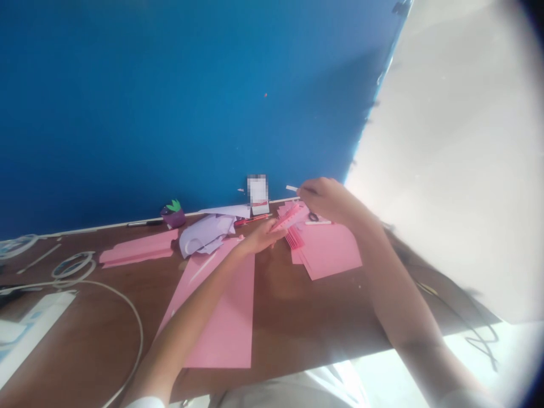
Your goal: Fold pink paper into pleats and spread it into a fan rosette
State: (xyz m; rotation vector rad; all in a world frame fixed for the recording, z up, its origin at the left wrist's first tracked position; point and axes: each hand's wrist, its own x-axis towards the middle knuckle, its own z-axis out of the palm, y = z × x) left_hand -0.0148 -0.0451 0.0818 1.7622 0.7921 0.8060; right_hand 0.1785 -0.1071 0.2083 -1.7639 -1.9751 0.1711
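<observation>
Paper in narrow pink pleats (290,218), held just beyond and to the right of the far end of the large flat rectangular pink sheet (232,317) lying on the brown wooden desk (293,323). Pinched there in the grip of the left hand (262,237), fingers closed on the near end of the folds. In the grip of the right hand (326,197), farther beyond the sheet and to its right, a thin white strip (291,187), pinched and raised against the smooth blue wall (191,102); cannot tell of what material. Right of the sheet, loosely overlapping pieces of pink paper (335,249), with a small black ring-shaped object (313,217) on top, too blurred to name. At the sheet's far left corner, crumpled pale purple paper (204,233). To the left of the sheet, a long folded pink paper bundle (138,247). Beyond the sheet and to its left, a small dark purple pot with bright green leaves (173,217). Just past the sheet's far end, a slim red pen-like object (253,219). Well left of the sheet, a long white box-like item (40,331), partly cut off from view.
</observation>
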